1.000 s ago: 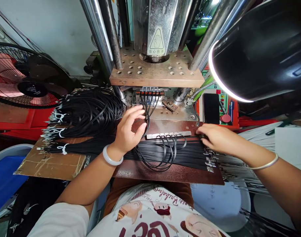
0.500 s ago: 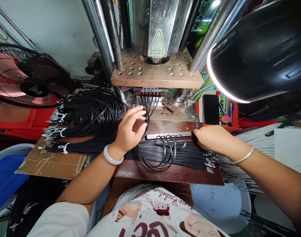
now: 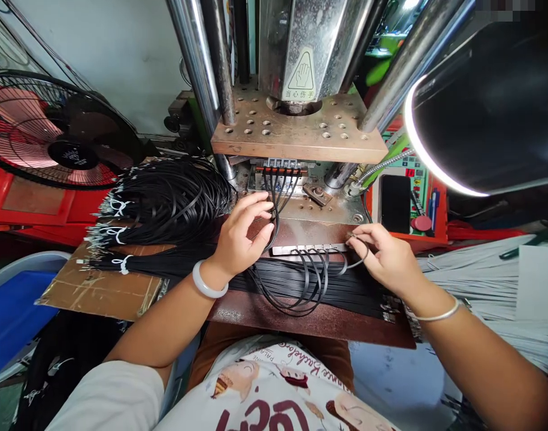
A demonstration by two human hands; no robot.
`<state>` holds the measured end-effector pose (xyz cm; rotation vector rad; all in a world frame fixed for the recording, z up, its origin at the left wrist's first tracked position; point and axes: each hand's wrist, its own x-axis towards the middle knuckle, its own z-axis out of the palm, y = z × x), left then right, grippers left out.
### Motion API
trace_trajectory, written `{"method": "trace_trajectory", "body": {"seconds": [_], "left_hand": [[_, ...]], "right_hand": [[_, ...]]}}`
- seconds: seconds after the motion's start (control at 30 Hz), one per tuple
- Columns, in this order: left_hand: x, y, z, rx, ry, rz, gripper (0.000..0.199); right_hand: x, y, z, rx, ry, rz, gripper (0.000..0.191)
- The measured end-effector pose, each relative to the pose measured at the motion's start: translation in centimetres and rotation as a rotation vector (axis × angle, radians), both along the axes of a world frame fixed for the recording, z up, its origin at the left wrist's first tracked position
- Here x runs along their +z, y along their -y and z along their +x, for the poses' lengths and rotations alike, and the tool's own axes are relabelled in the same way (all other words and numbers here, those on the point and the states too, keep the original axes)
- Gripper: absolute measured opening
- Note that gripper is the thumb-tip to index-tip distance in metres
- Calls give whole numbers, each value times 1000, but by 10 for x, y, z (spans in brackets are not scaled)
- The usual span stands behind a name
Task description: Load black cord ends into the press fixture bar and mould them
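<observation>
My right hand (image 3: 388,260) pinches the end of a thin black cable (image 3: 362,258) between thumb and fingers, at the right end of a slotted metal bar (image 3: 282,251). Several cables curve out of that bar in loops. My left hand (image 3: 243,239) is open, palm inward, with its fingers apart beside the cables (image 3: 279,200) that hang from the press's metal mould (image 3: 280,173); whether it touches them I cannot tell. Beneath the loops, a flat row of black cables (image 3: 354,290) with metal ends lies across the brown work board (image 3: 256,311).
Above my hands is the press's thick plate (image 3: 300,143), carrying a hand-warning label. Tied black cable bundles (image 3: 175,197) lie left on cardboard (image 3: 98,293), near a fan (image 3: 67,143). A lamp (image 3: 489,114) overhangs the right side, above a phone (image 3: 394,203) and white cables (image 3: 471,281).
The view has shifted slightly. My right hand has turned and its fingers now show, with a cable end pinched at the bar's right end. My left hand stays beside the hanging cables.
</observation>
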<state>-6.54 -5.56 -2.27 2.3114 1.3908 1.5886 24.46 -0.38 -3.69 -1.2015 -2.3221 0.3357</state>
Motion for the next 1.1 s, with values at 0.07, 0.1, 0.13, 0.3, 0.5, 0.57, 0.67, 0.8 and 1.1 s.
{"method": "trace_trajectory", "body": {"seconds": [0.07, 0.1, 0.13, 0.3, 0.5, 0.57, 0.67, 0.8, 1.1], "left_hand": [[0, 0, 0, -1, -1, 6, 28], [0, 0, 0, -2, 0, 9, 28], [0, 0, 0, -3, 1, 9, 28], [-1, 0, -1, 5, -2, -3, 27], [0, 1, 0, 14, -9, -15, 26], [0, 0, 0, 7, 1, -11, 26], [-1, -2, 0, -10, 13, 3, 26], [-2, -1, 4, -17, 23, 12, 28], [16, -32, -22, -121, -217, -334, 40]], "right_hand": [[0, -1, -3, 46, -82, -102, 11], [0, -2, -5, 93, -83, -97, 11], [0, -4, -6, 145, -75, -60, 12], [-1, -8, -12, 267, 10, 119, 16], [-4, 1, -14, 262, 180, 237, 21], [-6, 2, -11, 258, 207, 254, 22], [-10, 2, -10, 241, 202, 264, 20], [-17, 3, -19, 262, 158, 203, 14], [3, -46, -8, 182, 52, 90, 21]]}}
